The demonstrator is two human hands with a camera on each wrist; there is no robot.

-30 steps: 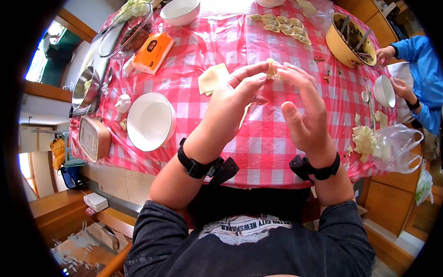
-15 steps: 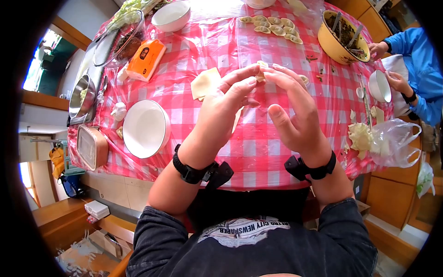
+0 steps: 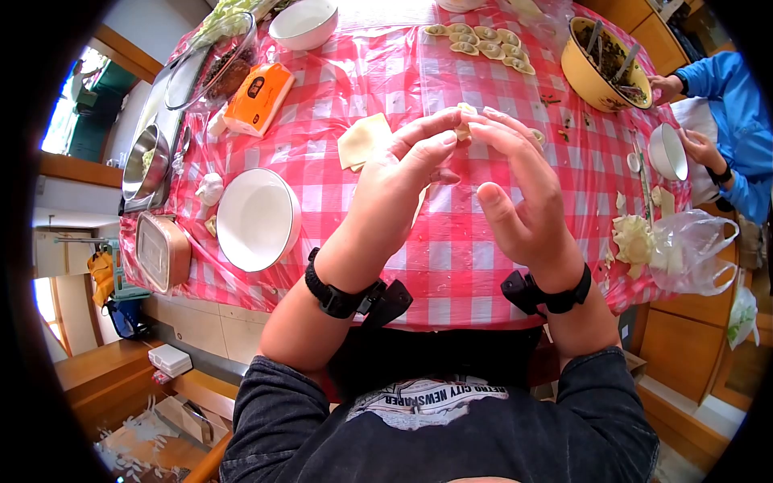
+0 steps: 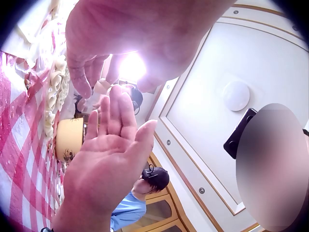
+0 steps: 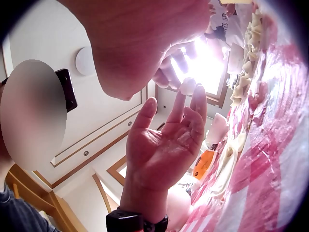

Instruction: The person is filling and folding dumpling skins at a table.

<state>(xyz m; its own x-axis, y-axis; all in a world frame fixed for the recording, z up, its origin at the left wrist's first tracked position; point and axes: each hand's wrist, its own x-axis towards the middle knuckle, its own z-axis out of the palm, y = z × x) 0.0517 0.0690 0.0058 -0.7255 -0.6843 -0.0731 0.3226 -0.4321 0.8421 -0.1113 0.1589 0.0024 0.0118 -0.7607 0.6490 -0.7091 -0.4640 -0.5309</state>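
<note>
In the head view, a small folded piece of dough (image 3: 464,129) sits between the fingertips of both hands above the cloth. My left hand (image 3: 407,181) touches it from the left with extended fingers, its thumb apart from the dough. From the right, my right hand (image 3: 522,181) meets it with long, gently bent fingers and a separate thumb. The right wrist view shows the dough (image 5: 188,86) at the left fingertips. Flat wrappers (image 3: 364,142) lie left of my left hand. Several filled dumplings (image 3: 489,42) stand in rows farther back.
A white bowl (image 3: 258,220) and orange packet (image 3: 259,100) are at left. Back right stands a yellow filling basin (image 3: 596,80); beside it, a person in blue (image 3: 737,121) holds a small bowl (image 3: 667,152). A plastic bag (image 3: 694,253) lies at the right edge.
The head view has shifted slightly. Both hands keep nearly the same pose around the dough, and a piece on the cloth beyond my right fingers shows more than one second ago.
</note>
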